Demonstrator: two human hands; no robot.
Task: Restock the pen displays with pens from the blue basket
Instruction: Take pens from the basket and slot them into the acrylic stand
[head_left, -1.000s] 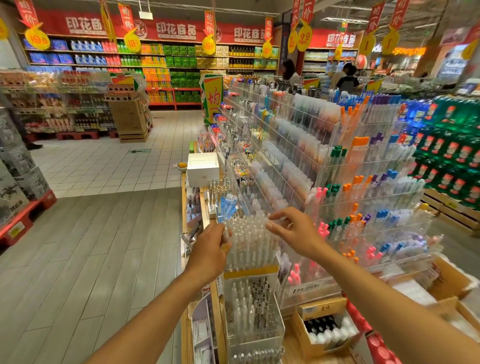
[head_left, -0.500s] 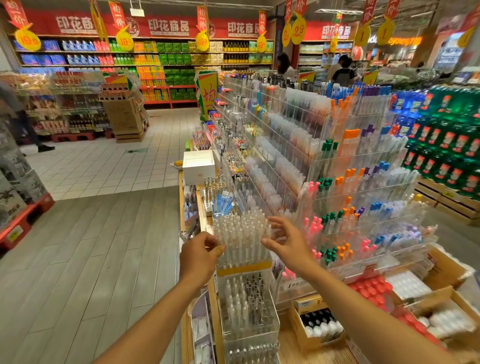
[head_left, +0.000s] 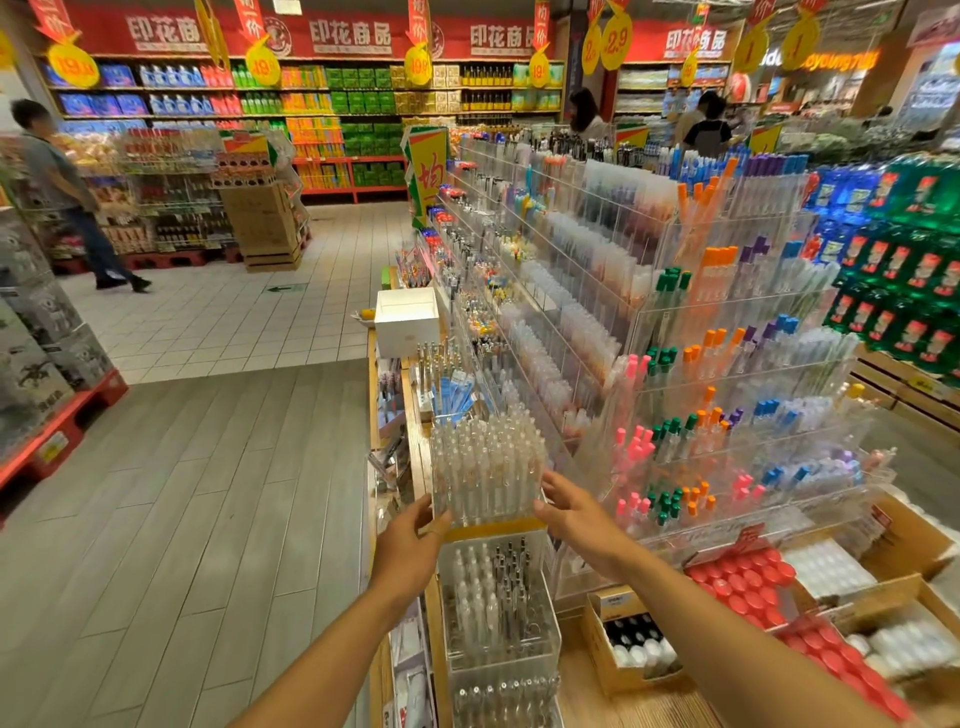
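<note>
Pen box (head_left: 485, 467) between both hands, tiered pen racks (head_left: 727, 364) right, white carton (head_left: 407, 321) behind.

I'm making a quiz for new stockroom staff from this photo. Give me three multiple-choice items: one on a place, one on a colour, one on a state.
1. Where is the white box?
A. on the floor
B. at the far end of the wooden ledge
C. in the right hand

2. What colour is the strip under the clear pen bin?
A. yellow
B. blue
C. black

3. How are the hands placed?
A. both in pockets
B. one at each side of the bin
C. both on the floor

Answers:
1. B, it sits beyond the bins.
2. A, a yellow band shows.
3. B, the left hand and right hand flank it.
</note>
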